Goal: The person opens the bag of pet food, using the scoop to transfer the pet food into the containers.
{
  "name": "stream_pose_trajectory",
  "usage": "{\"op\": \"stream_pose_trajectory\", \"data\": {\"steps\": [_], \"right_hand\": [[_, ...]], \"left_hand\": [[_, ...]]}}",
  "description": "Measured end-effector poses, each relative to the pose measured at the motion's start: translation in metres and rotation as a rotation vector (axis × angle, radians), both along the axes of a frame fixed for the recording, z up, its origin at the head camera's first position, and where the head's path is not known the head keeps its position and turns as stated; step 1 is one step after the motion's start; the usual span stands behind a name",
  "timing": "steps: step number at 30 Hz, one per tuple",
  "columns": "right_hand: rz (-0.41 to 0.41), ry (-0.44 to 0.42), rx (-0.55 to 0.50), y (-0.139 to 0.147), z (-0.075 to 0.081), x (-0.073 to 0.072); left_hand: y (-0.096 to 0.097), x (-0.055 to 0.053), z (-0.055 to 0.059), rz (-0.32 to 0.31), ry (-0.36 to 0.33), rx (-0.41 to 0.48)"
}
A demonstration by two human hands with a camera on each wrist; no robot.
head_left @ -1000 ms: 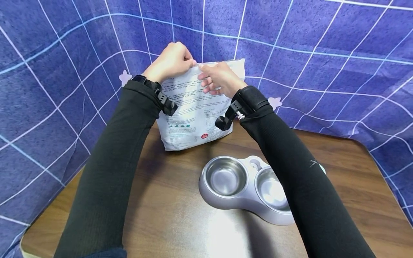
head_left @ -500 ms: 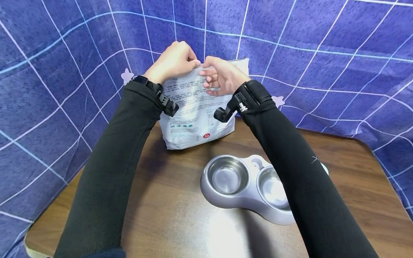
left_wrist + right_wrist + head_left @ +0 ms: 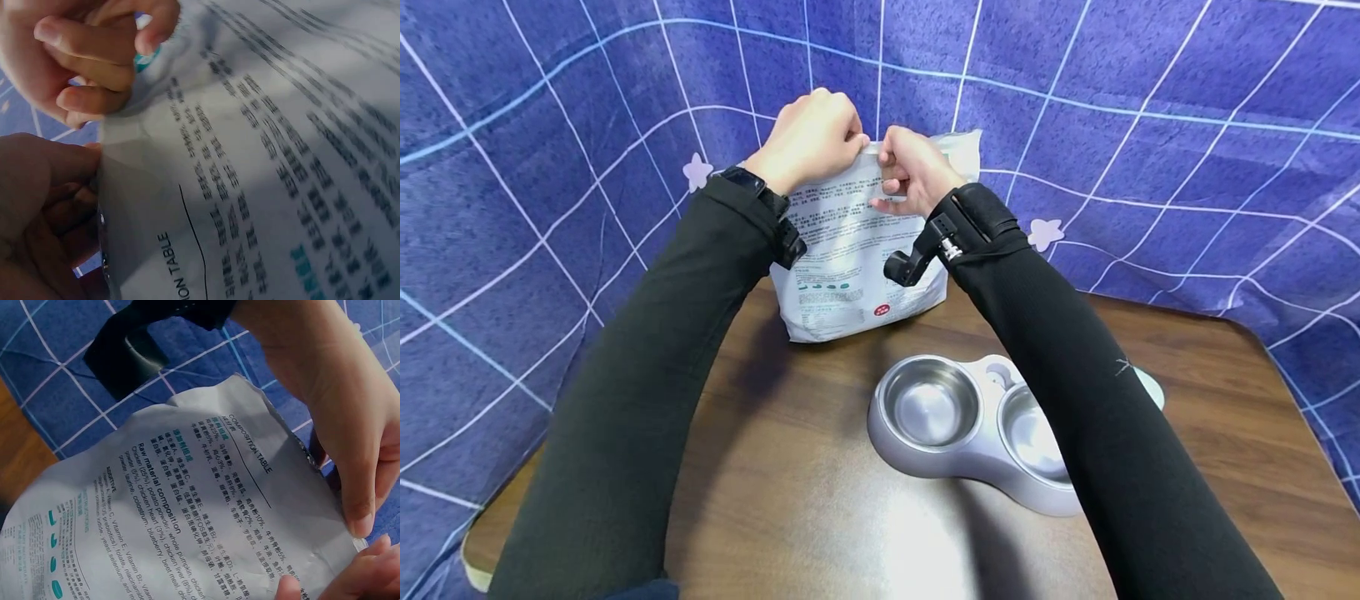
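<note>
A white printed pet food bag [image 3: 842, 250] stands upright on the table against the backdrop. My left hand [image 3: 816, 137] pinches its top edge near the middle, thumb on the printed face and fingers behind. Close beside it on the right, my right hand [image 3: 917, 171] pinches the same edge, its lower fingers curled in front of the print. In the left wrist view both hands sit side by side along the bag's edge. The right wrist view shows the left thumb [image 3: 359, 512] pressed on the bag's top edge, with right fingertips [image 3: 369, 565] right next to it.
A grey double pet bowl [image 3: 925, 467] with two steel dishes [image 3: 934, 408] stands in front of the bag, partly covered by my right sleeve. A pale mint object [image 3: 1150, 387] peeks out past that sleeve. Blue gridded cloth [image 3: 1112, 150] hangs behind the wooden table [image 3: 775, 450].
My right hand has turned at the wrist and its fingers have curled in tighter at the bag's top edge. The left hand keeps its hold. The bag and bowl stay put.
</note>
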State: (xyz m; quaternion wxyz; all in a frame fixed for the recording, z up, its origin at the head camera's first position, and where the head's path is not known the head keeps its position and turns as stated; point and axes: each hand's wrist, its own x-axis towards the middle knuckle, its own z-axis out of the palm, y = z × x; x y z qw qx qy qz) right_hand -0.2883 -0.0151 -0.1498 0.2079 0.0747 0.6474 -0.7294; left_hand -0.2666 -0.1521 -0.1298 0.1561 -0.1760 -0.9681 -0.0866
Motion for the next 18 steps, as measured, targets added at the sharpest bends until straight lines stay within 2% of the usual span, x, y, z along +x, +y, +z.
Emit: {"op": "stream_pose_trajectory", "data": {"steps": [3, 7, 13, 18], "right_hand": [[-0.027, 0.008, 0.017, -0.001, -0.001, 0.001], [-0.036, 0.016, 0.027, -0.002, -0.002, 0.004], [0.016, 0.043, 0.025, 0.002, -0.003, 0.011], [0.038, 0.060, 0.034, 0.007, -0.004, 0.018]], "left_hand": [[0.002, 0.001, 0.000, 0.020, 0.021, -0.019], [0.003, 0.001, -0.002, 0.069, 0.028, -0.002], [0.006, 0.001, -0.004, 0.116, 0.047, 0.000], [0.006, -0.004, -0.001, 0.158, 0.060, -0.014]]}}
